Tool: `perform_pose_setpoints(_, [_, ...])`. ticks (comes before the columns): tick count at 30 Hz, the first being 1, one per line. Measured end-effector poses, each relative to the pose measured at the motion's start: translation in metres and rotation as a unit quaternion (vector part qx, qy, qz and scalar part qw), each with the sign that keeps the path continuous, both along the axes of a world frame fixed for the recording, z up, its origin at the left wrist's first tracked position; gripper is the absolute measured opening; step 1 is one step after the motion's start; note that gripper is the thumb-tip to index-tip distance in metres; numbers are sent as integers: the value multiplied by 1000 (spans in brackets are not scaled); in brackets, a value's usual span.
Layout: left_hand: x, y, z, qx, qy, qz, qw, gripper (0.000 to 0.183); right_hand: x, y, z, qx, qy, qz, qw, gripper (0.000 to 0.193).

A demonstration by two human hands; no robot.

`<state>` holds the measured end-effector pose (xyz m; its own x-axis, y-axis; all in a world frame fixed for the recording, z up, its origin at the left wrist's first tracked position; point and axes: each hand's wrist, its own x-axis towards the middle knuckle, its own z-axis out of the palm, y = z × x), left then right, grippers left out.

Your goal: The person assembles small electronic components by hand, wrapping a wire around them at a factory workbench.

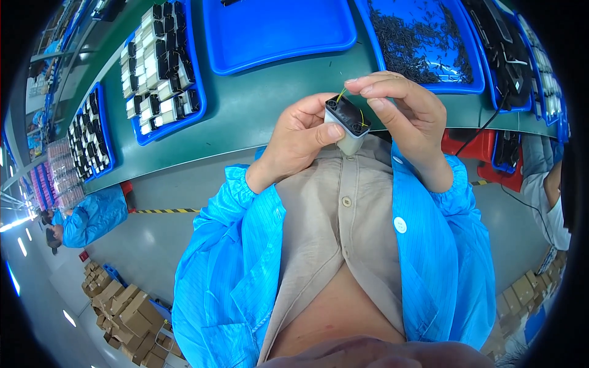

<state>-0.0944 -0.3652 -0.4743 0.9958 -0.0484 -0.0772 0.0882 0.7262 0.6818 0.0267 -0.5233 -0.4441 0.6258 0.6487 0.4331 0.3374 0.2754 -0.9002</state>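
Observation:
My left hand (300, 132) grips a small boxy part (350, 144) with a pale body and a black end cap, tilted upward in front of my chest. Thin yellow-green wires (342, 94) stick out of its black end. The fingers of my right hand (405, 107) are bent together at the upper wire's tip, seemingly pinching it; the contact is too small to see clearly. Both hands are just over the near edge of the green table (245, 110).
A blue tray (279, 37) lies ahead, and another blue tray (423, 88) at right holds small black strip-like pieces (402, 43). At left, a blue tray (199, 92) carries rows of similar parts. Cartons (132, 313) and a person in blue (95, 218) are beyond, lower left.

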Motion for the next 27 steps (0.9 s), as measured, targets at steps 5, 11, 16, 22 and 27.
perform_pose_setpoints(5, [1,-1,4,69,32,-12,997,54,9,-1,5,-10,-85,5,996,10])
perform_pose_setpoints(11, [1,-3,8,97,58,-61,992,38,17,0,16,-47,-198,21,979,8])
perform_pose_setpoints(16, [3,-3,9,103,79,-80,988,39,19,0,19,-65,-220,51,972,8])
perform_pose_setpoints(22, [4,-3,6,104,71,-88,988,38,20,3,9,-53,-139,98,984,10])
perform_pose_setpoints(27, [1,-1,5,99,69,-57,991,49,20,-6,-11,4,224,19,974,14])
